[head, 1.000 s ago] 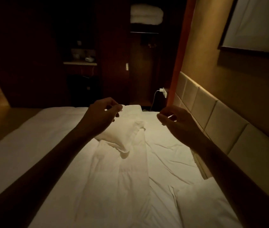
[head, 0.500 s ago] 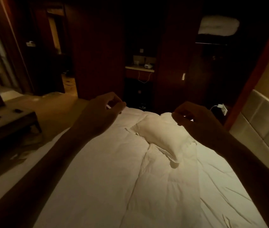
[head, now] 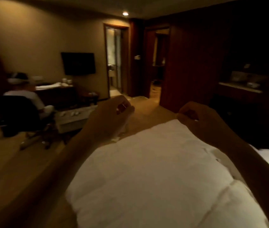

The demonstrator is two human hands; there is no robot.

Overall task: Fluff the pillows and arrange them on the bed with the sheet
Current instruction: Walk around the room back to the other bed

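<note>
Dim rm, black wall TV [head: 78,63]: R hand [head: 202,124] is pinching white quilted duvet [head: 155,178] edge, L hand [head: 109,117] curling, grip unclear.

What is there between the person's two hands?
In the head view, the top edge of the white quilted sheet runs between the left hand and the right hand; above that edge, only tan floor shows.

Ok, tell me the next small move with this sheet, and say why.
Probably lower both arms and let the sheet settle flat. The left hand and right hand each seem to pinch its top edge, and it hangs raised and billowed in front of the person, not spread out yet.
</note>
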